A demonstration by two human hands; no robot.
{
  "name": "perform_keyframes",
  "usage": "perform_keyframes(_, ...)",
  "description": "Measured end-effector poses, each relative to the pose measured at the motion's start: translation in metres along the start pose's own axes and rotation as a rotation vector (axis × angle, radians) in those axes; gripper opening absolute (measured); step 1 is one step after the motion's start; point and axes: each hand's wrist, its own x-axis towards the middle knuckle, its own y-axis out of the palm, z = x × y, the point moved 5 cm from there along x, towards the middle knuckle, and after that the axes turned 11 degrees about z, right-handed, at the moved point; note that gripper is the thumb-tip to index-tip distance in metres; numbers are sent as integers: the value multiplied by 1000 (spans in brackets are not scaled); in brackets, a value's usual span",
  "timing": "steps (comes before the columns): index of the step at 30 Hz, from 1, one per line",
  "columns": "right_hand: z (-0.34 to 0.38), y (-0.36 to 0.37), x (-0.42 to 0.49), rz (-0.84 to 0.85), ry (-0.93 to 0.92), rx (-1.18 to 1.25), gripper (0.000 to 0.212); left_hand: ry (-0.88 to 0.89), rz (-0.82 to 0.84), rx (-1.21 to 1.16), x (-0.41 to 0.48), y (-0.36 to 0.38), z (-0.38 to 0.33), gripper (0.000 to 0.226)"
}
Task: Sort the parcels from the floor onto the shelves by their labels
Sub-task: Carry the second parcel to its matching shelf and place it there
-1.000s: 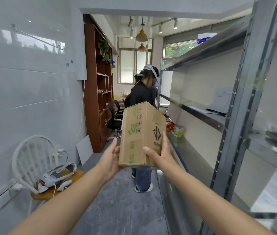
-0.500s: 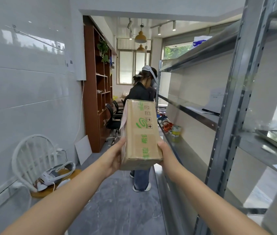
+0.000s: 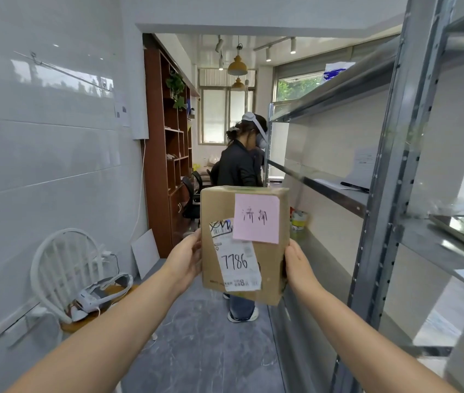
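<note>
A cardboard parcel (image 3: 243, 245) is held upright in the air at the middle of the view, above the grey floor (image 3: 202, 350) of a narrow aisle. Its near face carries a pink sticky note (image 3: 256, 218) with handwritten characters at the upper right, and below it a white shipping label (image 3: 237, 263) marked "7786" in black pen, stuck on slightly askew.

The left hand (image 3: 186, 258) presses flat against the parcel's left side and the right hand (image 3: 298, 266) against its right side, so the grip of both hands is clamped on the parcel between them, both forearms stretched forward.

Just to the right stands a grey metal shelving unit (image 3: 381, 222) with bare steel shelves; a small tin (image 3: 298, 221) sits on a lower shelf behind the parcel's right edge, and a sheet of paper with a black pen (image 3: 354, 187) lies on a middle shelf.

Farther down the aisle, behind the parcel, a person in a dark top (image 3: 239, 168) wears a headset. At the left wall a white chair (image 3: 66, 268) holds another headset (image 3: 103, 293), and a brown wooden bookcase (image 3: 168, 165) stands beyond it.
</note>
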Motion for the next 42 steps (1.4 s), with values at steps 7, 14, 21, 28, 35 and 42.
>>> perform_keyframes(7,-19,0,1,-44,213,212,32,-73,108,4,-4,32,7,36)
perform_keyframes(14,-28,-17,-4,-35,238,494,49,-182,173,-122,-4,65,26,47)
perform_keyframes(21,-37,-49,-14,-84,244,516,51,-235,250,-213,11,91,56,48)
perform_keyframes(28,-37,-78,-33,-267,227,456,39,-354,361,-194,40,113,77,46)
perform_keyframes(35,-31,-93,-58,-505,232,348,35,-485,466,-219,60,132,92,51)
perform_keyframes(42,-2,-101,-103,-732,183,347,41,-527,642,-176,47,169,81,49)
